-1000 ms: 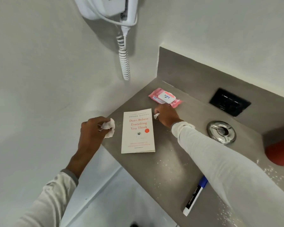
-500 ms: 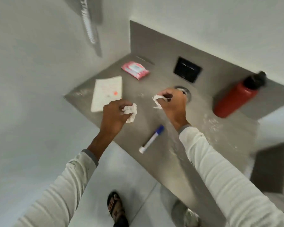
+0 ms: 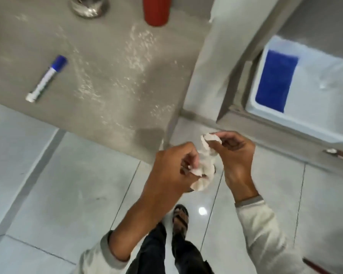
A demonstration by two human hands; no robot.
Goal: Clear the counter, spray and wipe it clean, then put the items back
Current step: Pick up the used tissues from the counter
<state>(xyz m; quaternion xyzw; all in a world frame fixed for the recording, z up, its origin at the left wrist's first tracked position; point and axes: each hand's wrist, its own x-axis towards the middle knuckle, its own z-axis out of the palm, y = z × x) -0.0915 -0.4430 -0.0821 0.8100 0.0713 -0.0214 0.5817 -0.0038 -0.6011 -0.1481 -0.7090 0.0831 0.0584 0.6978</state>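
Both hands are gripping the tissue wad (image 3: pixel 203 169) off the counter's (image 3: pixel 111 80) near edge, left hand (image 3: pixel 170 171) lower, right hand (image 3: pixel 236 153) pinching its top.

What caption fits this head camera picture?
Both hands, left hand and right hand, bunch a crumpled tissue above the floor, beside the speckled counter.

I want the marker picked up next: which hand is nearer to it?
Left. The left hand is off the counter's front edge, down and right of the marker. The right hand is farther right still. Both hold crumpled tissue.
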